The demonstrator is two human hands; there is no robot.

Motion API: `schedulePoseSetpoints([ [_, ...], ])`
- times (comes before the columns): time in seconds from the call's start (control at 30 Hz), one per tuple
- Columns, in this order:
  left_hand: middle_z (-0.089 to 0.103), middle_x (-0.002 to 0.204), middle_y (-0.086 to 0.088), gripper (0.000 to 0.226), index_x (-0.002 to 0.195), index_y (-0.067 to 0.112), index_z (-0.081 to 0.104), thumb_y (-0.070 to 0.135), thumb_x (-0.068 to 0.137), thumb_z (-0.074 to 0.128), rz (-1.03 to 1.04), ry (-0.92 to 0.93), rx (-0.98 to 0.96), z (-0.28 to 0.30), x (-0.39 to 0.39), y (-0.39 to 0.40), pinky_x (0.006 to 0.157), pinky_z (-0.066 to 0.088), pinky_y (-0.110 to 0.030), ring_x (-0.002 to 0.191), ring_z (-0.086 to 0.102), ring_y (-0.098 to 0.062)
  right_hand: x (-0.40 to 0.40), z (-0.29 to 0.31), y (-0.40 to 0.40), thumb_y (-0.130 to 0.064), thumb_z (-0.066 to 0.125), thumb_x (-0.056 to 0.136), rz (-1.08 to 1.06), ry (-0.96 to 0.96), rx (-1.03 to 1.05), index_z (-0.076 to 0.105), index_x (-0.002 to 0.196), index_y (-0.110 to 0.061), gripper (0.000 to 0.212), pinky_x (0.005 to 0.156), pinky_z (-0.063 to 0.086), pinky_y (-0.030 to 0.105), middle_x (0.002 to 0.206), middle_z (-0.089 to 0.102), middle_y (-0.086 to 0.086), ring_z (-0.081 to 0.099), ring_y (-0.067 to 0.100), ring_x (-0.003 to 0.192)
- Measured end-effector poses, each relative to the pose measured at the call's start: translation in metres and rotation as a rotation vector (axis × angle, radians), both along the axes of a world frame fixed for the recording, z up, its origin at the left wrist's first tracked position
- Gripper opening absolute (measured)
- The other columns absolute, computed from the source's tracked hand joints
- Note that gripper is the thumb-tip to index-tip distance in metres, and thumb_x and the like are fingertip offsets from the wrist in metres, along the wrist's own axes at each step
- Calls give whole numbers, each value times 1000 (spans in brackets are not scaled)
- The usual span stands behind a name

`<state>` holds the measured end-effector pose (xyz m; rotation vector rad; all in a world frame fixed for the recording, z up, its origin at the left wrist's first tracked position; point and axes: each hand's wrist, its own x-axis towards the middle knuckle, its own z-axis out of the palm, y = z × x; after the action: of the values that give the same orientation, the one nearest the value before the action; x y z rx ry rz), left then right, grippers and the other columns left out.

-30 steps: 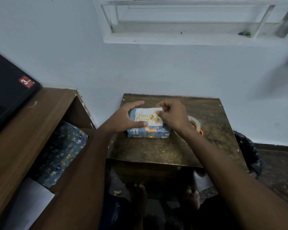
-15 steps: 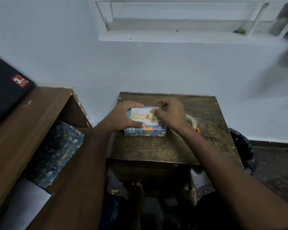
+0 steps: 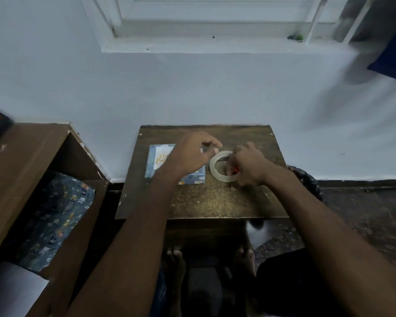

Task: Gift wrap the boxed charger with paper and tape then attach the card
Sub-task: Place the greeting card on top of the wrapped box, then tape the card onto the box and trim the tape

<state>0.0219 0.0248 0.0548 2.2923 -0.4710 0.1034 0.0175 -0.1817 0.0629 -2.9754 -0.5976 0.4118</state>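
The boxed charger, wrapped in blue patterned paper, lies on the small dark wooden table. A white card with gold lettering lies on top of it. My left hand hovers over the box's right half, fingers loosely curled, thumb and forefinger apart beside the clear tape roll. My right hand sits just right of the roll, fingers curled round the orange-handled scissors, which are mostly hidden under it.
A brown wooden shelf unit stands at the left, with spare blue wrapping paper and a white sheet inside. A dark bag sits right of the table. The wall is close behind. My feet are under the table.
Both hands have left the card and box and moved right to the tape roll and scissors. The card stays on the box. The camera has tilted and shifted.
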Motion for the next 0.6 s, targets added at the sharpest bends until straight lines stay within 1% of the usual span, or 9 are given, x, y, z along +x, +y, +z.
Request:
schedulePoseSetpoints([
  [0.03, 76, 108, 11, 14, 110, 23, 82, 24, 98, 75, 1, 14, 1, 0, 0, -2, 82, 48, -22, 99, 67, -4, -1, 2, 0, -34, 88, 74, 4, -27, 13, 74, 90, -31, 22, 88, 39, 37, 114, 50, -2, 37, 23, 118],
  [0.1, 77, 108, 10, 15, 111, 22, 83, 22, 98, 75, 3, 26, -2, 2, -2, -6, 80, 44, -16, 98, 67, -2, 2, 8, -4, -32, 87, 77, 11, -46, 89, 72, 87, -32, 17, 85, 35, 35, 109, 51, -5, 37, 20, 113],
  [0.17, 77, 111, 12, 17, 114, 22, 82, 20, 100, 72, 2, 51, -15, 4, -4, -7, 81, 44, -15, 101, 67, -1, 5, 16, -16, -31, 84, 83, -9, -12, 295, 71, 88, -33, 15, 88, 37, 35, 105, 58, -10, 44, 17, 108],
  [0.23, 79, 111, 12, 21, 117, 21, 82, 19, 106, 64, -1, 125, -87, 9, -7, -8, 83, 50, -14, 102, 69, -1, 7, 23, -30, -24, 78, 91, -23, 6, 535, 73, 90, -30, 7, 84, 41, 30, 99, 69, -13, 59, 11, 101],
  [0.33, 81, 105, 9, 27, 119, 17, 81, 18, 111, 55, 1, 214, -244, 13, -10, -8, 90, 57, -21, 101, 73, -5, 8, 26, -44, -19, 68, 101, -87, 46, 780, 76, 94, -22, 11, 79, 46, 26, 90, 75, -7, 68, 7, 87],
  [0.4, 82, 99, 5, 27, 118, 16, 81, 17, 110, 56, 1, 263, -328, 15, -11, -7, 89, 59, -25, 95, 75, -11, 9, 25, -48, -20, 66, 103, -92, 56, 857, 76, 95, -22, 13, 77, 50, 32, 89, 75, -5, 68, 9, 84],
  [0.5, 82, 96, 0, 26, 112, 23, 83, 27, 110, 57, 35, 367, -402, 19, -12, -8, 84, 54, -31, 88, 73, -13, 10, 26, -48, -21, 65, 104, -61, 21, 905, 77, 100, -22, 12, 84, 57, 42, 96, 76, -5, 71, 18, 93],
  [0.57, 83, 97, -2, 29, 109, 25, 84, 40, 108, 60, 51, 434, -450, 21, -13, -9, 90, 54, -38, 90, 73, -15, 10, 28, -45, -22, 65, 104, -42, -9, 912, 77, 103, -22, 12, 90, 57, 44, 99, 76, -8, 70, 17, 98],
  [0.6, 83, 98, -3, 29, 108, 24, 85, 43, 105, 64, 58, 448, -478, 22, -15, -8, 92, 55, -38, 90, 73, -14, 10, 28, -44, -23, 65, 104, -35, -19, 917, 77, 104, -22, 12, 91, 57, 46, 100, 76, -9, 70, 16, 99],
])
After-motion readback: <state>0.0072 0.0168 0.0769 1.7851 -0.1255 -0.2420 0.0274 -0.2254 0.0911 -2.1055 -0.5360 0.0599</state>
